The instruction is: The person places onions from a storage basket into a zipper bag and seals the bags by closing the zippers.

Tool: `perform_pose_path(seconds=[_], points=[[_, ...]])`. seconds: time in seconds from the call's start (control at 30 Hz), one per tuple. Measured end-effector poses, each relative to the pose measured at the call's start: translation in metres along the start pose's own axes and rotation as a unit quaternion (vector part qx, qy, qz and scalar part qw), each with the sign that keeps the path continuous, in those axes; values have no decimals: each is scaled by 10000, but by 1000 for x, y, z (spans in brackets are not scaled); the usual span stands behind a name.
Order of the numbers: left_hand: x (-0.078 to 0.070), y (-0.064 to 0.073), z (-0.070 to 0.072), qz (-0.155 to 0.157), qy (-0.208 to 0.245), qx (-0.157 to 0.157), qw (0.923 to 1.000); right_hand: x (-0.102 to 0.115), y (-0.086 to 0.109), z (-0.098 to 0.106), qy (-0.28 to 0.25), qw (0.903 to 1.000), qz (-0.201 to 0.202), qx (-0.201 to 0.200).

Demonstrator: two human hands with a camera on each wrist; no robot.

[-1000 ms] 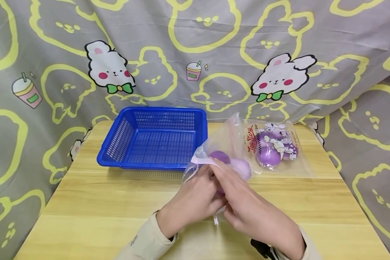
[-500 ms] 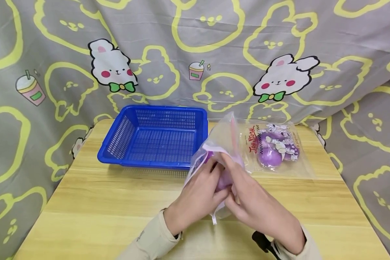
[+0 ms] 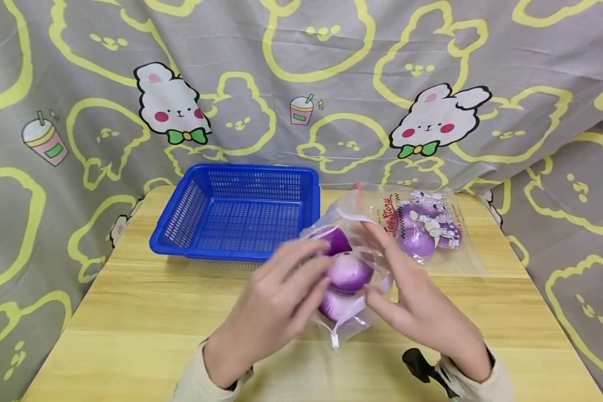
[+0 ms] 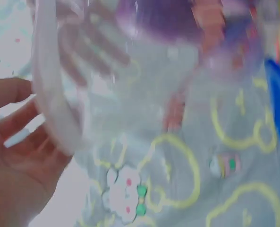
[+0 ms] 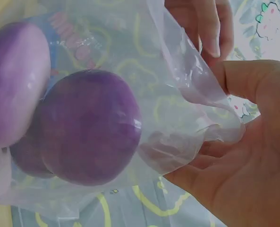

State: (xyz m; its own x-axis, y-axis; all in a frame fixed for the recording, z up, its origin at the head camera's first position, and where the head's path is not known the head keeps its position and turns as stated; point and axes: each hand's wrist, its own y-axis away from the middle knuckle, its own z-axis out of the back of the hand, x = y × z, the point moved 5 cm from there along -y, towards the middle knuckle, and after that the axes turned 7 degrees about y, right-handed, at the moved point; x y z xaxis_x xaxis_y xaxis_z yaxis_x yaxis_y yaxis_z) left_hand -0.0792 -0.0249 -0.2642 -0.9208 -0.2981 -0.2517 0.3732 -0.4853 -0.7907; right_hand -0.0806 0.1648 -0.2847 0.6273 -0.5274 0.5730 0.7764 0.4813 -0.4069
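Observation:
A clear zip bag stands on the table in front of me, its mouth gaping towards me. Several purple onions are inside it. My left hand is at the left side of the mouth, its fingers extended over the opening near the onions and slightly blurred. At the opposite side, my right hand has thumb and fingers spread against the bag's rim. In the right wrist view, the film's edge lies between that thumb and the other fingers, and a glossy onion shows through the plastic. The onions lower in the bag are partly hidden.
Behind and to the left stands a blue perforated basket. A second clear bag with red lettering and several purple onions lies at the back right. A patterned grey curtain hangs behind the wooden table.
My hands have parted from close together at the bag's mouth, the left moving left and the right moving right. The opening has widened, and the onions inside now show plainly.

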Motion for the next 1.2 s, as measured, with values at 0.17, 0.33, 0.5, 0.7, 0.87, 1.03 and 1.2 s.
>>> perform_pose_path(seconds=[0.17, 0.33, 0.5, 0.7, 0.87, 1.03, 1.2], points=[[16, 1, 15, 647, -162, 3, 9978, 1, 4, 6, -430, 9989, 192, 46], [19, 7, 3, 915, 534, 781, 9913, 0, 7, 8, -458, 9989, 26, 70], [10, 8, -4, 1032, 272, 764, 9913, 0, 7, 8, -530, 9985, -121, 67], [8, 9, -2, 969, -558, 431, 9928, 0, 5, 0, -658, 9972, 10, 348], [16, 11, 11, 890, -211, 229, 9955, 1, 4, 3, 34, 9983, 443, 375], [28, 11, 32, 1117, 182, -83, 9935, 9, 17, 8, 1455, 9862, 525, 581], [36, 13, 42, 1388, 278, -80, 9899, 19, 30, 5, 1819, 9745, -27, 1314]])
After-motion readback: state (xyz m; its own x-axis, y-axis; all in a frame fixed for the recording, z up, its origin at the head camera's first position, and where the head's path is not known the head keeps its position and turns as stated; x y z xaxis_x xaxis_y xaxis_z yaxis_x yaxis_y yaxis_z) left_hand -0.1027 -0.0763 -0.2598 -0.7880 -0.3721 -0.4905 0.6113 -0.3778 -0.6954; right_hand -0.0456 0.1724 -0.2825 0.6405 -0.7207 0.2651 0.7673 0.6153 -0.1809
